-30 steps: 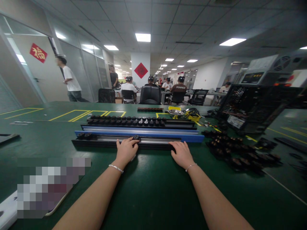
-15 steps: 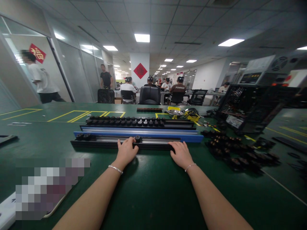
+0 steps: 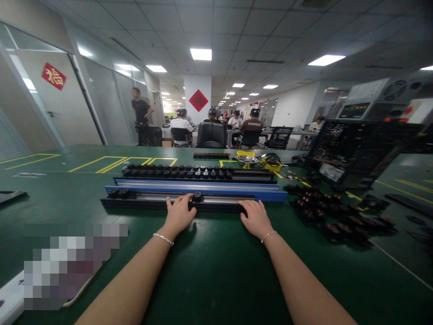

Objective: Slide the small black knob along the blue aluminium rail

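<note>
A long black rail (image 3: 216, 207) lies crosswise in front of me, its channel open upward with a shiny strip inside. My left hand (image 3: 179, 214) is closed over the rail left of its middle, fingertips against a small black round module (image 3: 197, 196) that sits in the channel. What the module is exactly is too small to tell. My right hand (image 3: 255, 217) holds the near wall of the same rail further right, fingers bent over the edge. Two similar black modules (image 3: 118, 193) sit at the rail's left end.
Behind lie a blue rail (image 3: 270, 195) and black rails filled with modules (image 3: 176, 173). A heap of black parts (image 3: 324, 212) and an open computer case (image 3: 358, 149) stand right. A blurred-out phone-like object (image 3: 81, 271) lies front left. People sit at desks beyond.
The small black module by my left fingertips has slid slightly right along the rail. Both hands have stayed nearly in place. A person walking at far left has gone from view.
</note>
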Tool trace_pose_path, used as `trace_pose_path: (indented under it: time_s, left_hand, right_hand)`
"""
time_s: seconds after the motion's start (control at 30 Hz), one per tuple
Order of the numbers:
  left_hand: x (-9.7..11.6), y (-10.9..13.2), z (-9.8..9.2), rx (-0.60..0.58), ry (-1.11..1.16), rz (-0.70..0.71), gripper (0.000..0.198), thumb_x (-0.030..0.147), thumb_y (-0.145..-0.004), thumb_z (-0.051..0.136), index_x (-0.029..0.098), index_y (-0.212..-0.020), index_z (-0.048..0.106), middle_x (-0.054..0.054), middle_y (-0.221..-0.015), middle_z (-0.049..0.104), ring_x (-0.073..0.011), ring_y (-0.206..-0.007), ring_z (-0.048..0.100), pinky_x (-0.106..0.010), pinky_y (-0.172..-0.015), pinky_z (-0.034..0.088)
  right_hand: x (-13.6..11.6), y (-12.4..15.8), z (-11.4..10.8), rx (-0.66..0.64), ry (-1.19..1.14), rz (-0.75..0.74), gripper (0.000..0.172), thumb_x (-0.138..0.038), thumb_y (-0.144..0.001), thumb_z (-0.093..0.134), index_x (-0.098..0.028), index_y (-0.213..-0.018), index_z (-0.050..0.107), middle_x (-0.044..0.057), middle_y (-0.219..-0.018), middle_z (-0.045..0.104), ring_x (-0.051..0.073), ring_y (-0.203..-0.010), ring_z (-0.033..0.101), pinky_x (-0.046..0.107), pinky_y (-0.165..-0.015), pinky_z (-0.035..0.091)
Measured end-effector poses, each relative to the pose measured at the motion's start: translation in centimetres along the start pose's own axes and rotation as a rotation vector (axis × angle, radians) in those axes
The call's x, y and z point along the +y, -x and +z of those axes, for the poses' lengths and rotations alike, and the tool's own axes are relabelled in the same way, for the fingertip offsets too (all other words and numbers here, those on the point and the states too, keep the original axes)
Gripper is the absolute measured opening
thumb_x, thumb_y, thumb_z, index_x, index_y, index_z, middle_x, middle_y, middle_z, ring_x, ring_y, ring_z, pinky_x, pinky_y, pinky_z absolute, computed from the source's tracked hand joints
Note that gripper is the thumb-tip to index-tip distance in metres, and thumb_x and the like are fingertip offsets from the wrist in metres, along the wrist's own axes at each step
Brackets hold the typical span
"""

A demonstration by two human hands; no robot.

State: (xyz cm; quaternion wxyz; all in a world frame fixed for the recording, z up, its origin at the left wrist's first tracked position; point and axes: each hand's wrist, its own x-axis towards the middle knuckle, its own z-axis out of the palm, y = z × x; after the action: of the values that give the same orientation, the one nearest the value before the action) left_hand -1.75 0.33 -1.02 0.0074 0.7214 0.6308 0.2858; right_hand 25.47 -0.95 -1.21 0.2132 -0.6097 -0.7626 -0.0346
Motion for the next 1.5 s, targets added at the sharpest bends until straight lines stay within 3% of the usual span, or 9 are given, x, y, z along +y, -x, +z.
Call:
trace_pose_path:
  time_s: [0.43, 0.83, 1.5]
  left_hand:
    - [0.6, 0.2, -0.3, -0.013, -0.068, 0.004, 0.045, 0.029, -0.077, 0.044, 0.027, -0.121, 0.049, -0.007, -0.123, 0.057, -0.0247, -0.123, 0.04, -0.063, -0.105, 0.007]
    - [0.8, 0.3, 0.0, -0.02, -0.049, 0.062, 0.034, 0.027, -0.076, 0.045, 0.032, -0.107, 0.058, 0.0, -0.117, 0.061, -0.0238, -0.123, 0.04, -0.066, -0.103, 0.004]
    - [1.6, 0.7, -0.3, -0.076, -0.066, 0.154, 0.042, 0.025, -0.076, 0.046, 0.03, -0.117, 0.053, -0.002, -0.122, 0.058, -0.0221, -0.121, 0.041, -0.059, -0.107, 0.001]
  right_hand:
    - [-0.1, 0.0, -0.2, -0.016, -0.005, 0.01, 0.041, -0.022, -0.078, 0.042, -0.024, -0.117, 0.054, 0.004, -0.119, 0.056, 0.018, -0.115, 0.044, 0.045, -0.108, 0.013]
    - [-0.2, 0.1, -0.2, 0.0, -0.012, 0.001, 0.042, -0.02, -0.076, 0.043, -0.024, -0.117, 0.054, 0.004, -0.118, 0.057, 0.019, -0.113, 0.044, 0.045, -0.107, 0.014]
    - [-0.7, 0.0, -0.1, 0.003, 0.035, 0.03, 0.041, -0.021, -0.077, 0.044, -0.023, -0.117, 0.054, 0.006, -0.121, 0.055, 0.021, -0.116, 0.041, 0.05, -0.107, 0.011]
